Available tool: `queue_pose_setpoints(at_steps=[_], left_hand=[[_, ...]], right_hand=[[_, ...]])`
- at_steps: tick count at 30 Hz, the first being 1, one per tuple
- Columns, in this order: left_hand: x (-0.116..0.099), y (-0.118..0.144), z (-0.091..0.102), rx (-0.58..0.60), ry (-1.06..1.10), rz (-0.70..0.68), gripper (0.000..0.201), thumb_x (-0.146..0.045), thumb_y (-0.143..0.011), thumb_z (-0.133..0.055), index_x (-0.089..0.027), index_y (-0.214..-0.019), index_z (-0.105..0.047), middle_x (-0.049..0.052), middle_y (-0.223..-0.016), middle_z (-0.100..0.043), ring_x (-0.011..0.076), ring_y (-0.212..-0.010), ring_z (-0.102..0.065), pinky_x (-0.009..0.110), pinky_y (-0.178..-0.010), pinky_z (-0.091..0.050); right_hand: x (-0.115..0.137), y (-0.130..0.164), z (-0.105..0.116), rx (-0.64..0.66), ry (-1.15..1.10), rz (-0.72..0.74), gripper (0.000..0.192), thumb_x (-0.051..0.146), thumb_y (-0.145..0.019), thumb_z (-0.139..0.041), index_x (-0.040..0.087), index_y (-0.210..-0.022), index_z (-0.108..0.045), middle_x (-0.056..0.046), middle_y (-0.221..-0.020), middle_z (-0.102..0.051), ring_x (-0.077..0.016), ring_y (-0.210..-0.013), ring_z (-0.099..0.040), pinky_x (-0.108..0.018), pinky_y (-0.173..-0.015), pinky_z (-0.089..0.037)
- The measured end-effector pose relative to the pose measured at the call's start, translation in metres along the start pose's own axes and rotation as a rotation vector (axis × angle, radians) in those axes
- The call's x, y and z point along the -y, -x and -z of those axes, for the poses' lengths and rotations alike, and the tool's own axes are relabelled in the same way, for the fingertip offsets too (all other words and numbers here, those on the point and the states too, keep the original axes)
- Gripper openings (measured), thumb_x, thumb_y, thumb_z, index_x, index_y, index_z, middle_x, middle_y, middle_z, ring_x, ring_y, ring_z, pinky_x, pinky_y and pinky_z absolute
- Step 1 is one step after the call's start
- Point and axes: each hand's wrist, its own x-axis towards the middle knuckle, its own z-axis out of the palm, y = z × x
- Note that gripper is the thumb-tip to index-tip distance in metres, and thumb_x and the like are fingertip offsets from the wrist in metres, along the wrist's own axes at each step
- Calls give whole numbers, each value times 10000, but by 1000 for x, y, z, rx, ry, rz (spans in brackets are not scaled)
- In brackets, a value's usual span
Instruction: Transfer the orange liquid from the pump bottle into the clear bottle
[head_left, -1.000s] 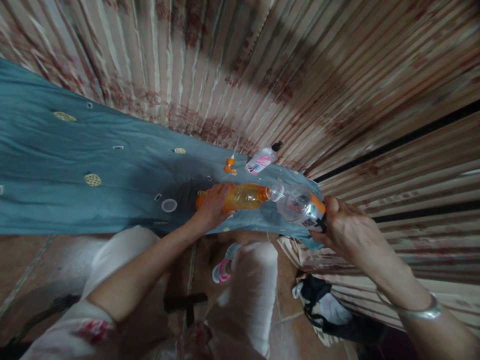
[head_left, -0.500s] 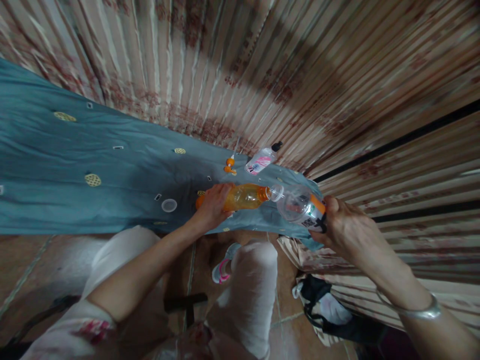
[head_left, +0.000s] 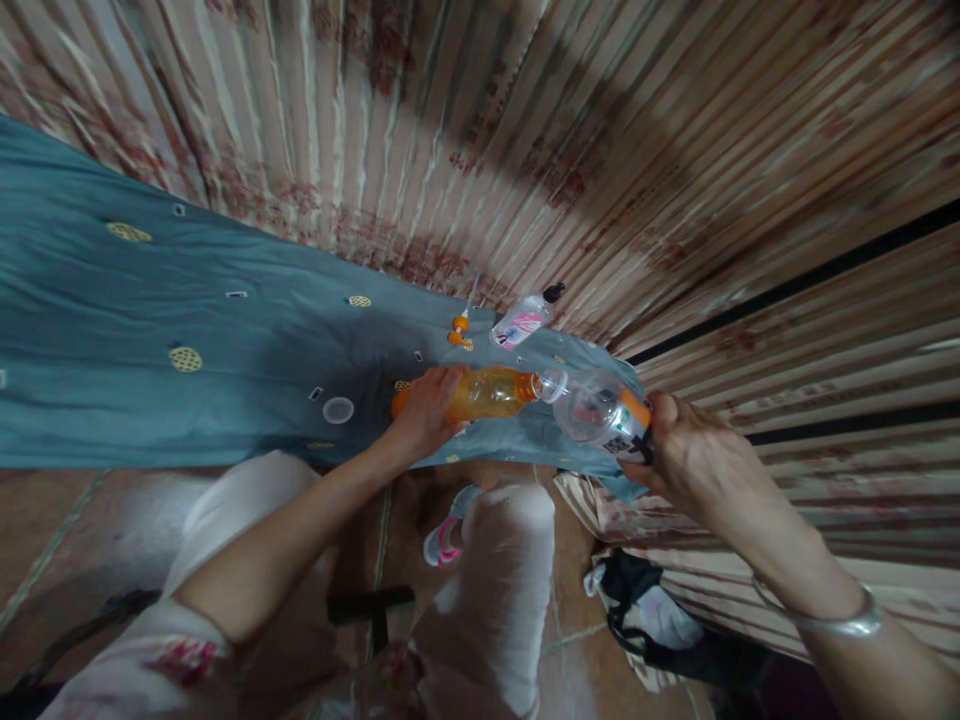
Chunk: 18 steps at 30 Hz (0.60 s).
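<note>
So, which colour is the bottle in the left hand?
Translucent orange; the bottle in the left hand shows clearly in the head view.

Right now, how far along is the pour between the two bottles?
Done: both bottles are uncapped; a clear round lid lies on the teal cloth. In hand: the left hand holds the orange plastic bottle on its side, mouth to mouth with the clear plastic bottle that the right hand grips. Left: the orange bottle looks largely full and the clear one nearly empty, so most remains.
</note>
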Motion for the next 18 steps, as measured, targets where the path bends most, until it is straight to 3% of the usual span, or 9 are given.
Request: queue_pose_setpoints(at_steps=[18], left_hand=[[5, 1, -4, -42, 10, -43, 662, -174, -757, -775, -217, -1333, -451, 123, -1324, -606, 314, -1254, -590, 465, -1020, -500]], right_hand=[[0, -1, 2, -2, 42, 15, 335, 413, -826, -695, 161, -919, -496, -75, -713, -596, -244, -640, -600, -313, -594, -373]])
